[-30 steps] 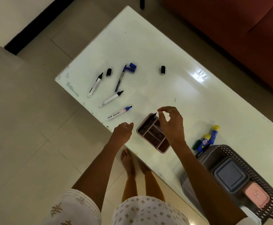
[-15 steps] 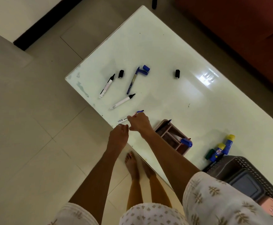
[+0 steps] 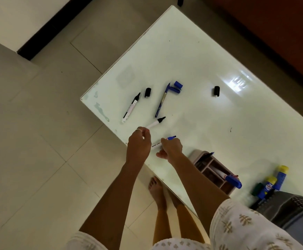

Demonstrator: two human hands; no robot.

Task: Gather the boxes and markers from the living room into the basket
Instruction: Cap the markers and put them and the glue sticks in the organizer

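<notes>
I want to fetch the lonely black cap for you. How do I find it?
Start at the white table, near the bright glare. The black cap lies there by itself. The other black cap sits beside a marker, and the blue cap is blue.

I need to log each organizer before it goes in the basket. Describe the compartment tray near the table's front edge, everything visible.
The compartment tray is a small rectangular organizer, dusty pink, seemingly plastic, with dividers forming several darker cells. It sits flat on the white table, skewed to the table's sides, close to the near edge and left of the dark basket. A capped blue marker lies slanted in it, cap past the rim; a dark pen pokes out at its far corner. Neither hand touches it.
</notes>
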